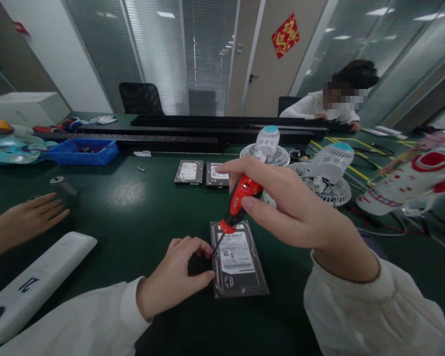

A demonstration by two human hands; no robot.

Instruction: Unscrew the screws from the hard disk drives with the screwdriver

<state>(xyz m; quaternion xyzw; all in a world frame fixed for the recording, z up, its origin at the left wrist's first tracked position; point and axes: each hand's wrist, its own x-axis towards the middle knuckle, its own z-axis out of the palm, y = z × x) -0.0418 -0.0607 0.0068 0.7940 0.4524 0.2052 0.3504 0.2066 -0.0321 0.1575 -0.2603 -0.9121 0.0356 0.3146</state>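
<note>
A hard drive (241,279) with a white label lies flat on the green table in front of me. My right hand (282,202) grips a red and black screwdriver (239,200) from above, index finger stretched along the top of the handle. The screwdriver's thin shaft slants down to the drive's left edge, where its tip meets the cover. At that same edge, my left hand (181,269) steadies the drive with thumb and curled fingers, its fingertips close to the tip. Whether a screw sits under the tip is too small to tell.
Two more hard drives (189,171) lie farther back. White fans (328,168) and a clear jug (411,173) stand at right. On the left are another person's open hand (33,222), a metal cylinder (64,186), a long white device (40,282) and a blue tray (83,155). A person (326,101) sits opposite.
</note>
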